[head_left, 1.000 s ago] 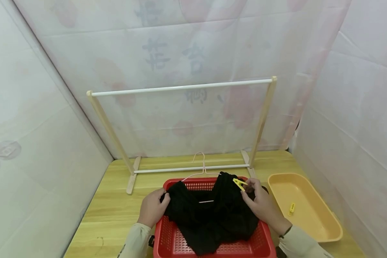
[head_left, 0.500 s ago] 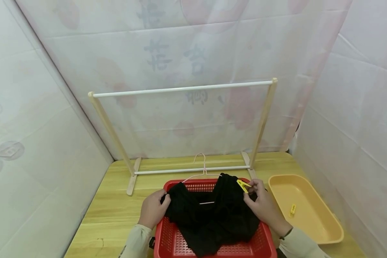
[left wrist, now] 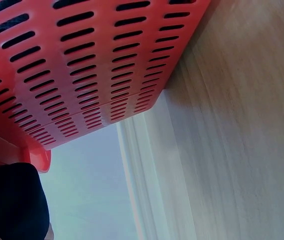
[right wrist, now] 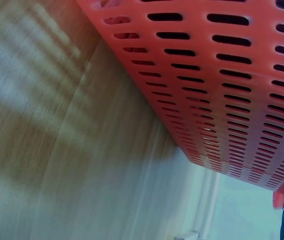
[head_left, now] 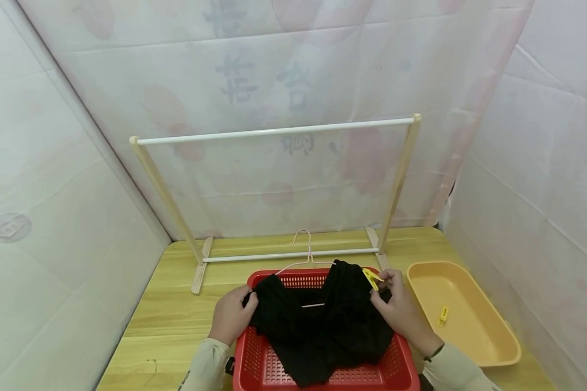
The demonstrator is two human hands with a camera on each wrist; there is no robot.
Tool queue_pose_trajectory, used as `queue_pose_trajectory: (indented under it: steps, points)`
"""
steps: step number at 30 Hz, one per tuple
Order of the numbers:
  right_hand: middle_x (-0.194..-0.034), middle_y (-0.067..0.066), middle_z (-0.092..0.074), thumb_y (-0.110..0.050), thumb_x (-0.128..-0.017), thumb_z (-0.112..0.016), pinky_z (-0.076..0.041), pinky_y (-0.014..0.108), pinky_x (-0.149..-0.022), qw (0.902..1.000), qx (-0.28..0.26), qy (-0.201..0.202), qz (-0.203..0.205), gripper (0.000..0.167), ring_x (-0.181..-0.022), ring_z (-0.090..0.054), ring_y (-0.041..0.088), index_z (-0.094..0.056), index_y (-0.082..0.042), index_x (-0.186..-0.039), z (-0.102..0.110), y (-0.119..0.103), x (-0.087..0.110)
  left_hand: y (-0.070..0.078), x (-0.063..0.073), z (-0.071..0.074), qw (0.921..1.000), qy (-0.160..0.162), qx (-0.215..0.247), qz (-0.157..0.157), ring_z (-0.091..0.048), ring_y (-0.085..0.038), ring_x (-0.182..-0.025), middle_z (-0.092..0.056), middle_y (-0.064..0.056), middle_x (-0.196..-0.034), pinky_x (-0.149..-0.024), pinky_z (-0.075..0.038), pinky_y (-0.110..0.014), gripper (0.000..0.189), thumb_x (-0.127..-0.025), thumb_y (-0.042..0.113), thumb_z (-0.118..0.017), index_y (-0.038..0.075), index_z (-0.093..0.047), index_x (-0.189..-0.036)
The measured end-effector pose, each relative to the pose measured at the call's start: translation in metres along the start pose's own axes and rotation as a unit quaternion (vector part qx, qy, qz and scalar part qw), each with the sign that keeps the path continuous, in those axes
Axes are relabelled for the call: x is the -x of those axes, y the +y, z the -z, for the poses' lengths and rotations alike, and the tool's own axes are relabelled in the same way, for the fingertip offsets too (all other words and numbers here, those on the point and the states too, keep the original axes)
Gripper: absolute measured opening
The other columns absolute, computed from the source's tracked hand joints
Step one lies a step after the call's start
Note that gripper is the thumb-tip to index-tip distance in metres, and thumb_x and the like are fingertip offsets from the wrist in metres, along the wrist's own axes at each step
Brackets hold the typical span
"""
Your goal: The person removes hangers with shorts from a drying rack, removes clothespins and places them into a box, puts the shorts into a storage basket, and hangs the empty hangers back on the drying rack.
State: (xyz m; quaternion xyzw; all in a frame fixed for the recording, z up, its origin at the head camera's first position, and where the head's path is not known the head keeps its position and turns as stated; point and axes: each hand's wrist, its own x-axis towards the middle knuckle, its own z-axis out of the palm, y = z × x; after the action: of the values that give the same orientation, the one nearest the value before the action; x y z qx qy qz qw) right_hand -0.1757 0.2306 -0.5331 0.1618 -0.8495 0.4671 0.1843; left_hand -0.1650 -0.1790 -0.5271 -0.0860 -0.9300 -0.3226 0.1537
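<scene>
A black garment (head_left: 323, 331) lies draped over a pink wire hanger (head_left: 309, 247) on top of the red perforated basket (head_left: 242, 355). My left hand (head_left: 232, 314) grips the garment's left edge between thumb and fingers. At the garment's right side, my right hand (head_left: 396, 309) pinches a yellow clothespin (head_left: 372, 278). I cannot tell whether the clothespin bites the cloth. A bit of the black cloth (left wrist: 17, 200) shows at the lower left of the left wrist view, beside the basket wall (left wrist: 87, 75). In the right wrist view, the basket wall (right wrist: 216, 90) hides most of the work.
Behind the basket stands a rack with a white top bar (head_left: 274, 132) and wooden posts (head_left: 398, 184). A yellow-orange tray (head_left: 469, 293) sits at the right, with another yellow clothespin (head_left: 442, 316) inside. Wood-patterned table (head_left: 151, 320) surrounds them. Fabric walls (head_left: 543, 179) close in the sides and back.
The clothespin and my right fingertips have shifted slightly right along the garment. My left hand, the garment and the hanger have hardly moved.
</scene>
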Motion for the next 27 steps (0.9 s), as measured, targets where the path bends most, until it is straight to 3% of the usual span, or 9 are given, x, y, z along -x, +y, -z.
queue_pose_trajectory:
  steps: [18, 27]
  points:
    - [-0.098, 0.005, -0.063, 0.008, -0.087, -0.071, -0.044, 0.013, -0.078, 0.9997, 0.018, 0.005, 0.013, 0.044, -0.091, -0.058, 0.006, -0.043, -0.002, -0.120, 0.0000, 0.0010, 0.0015, 0.0016, 0.0001, 0.0013, 0.9999, -0.009, -0.002, 0.011, -0.039, -0.007, -0.056, -0.037, 0.009, -0.062, -0.058, -0.036, -0.026, 0.036, -0.100, 0.021, -0.064, 0.024, -0.046, -0.068]
    - [-0.098, 0.006, -0.063, 0.009, -0.087, -0.071, -0.044, 0.013, -0.079, 0.9998, -0.001, 0.007, 0.019, 0.044, -0.091, -0.057, 0.006, -0.042, -0.001, -0.120, 0.0003, 0.0004, 0.0023, 0.0019, 0.0007, 0.0015, 0.9999, -0.009, 0.000, 0.008, -0.039, -0.007, -0.056, -0.036, 0.010, -0.062, -0.058, -0.036, -0.025, 0.037, -0.100, 0.021, -0.064, 0.024, -0.046, -0.068]
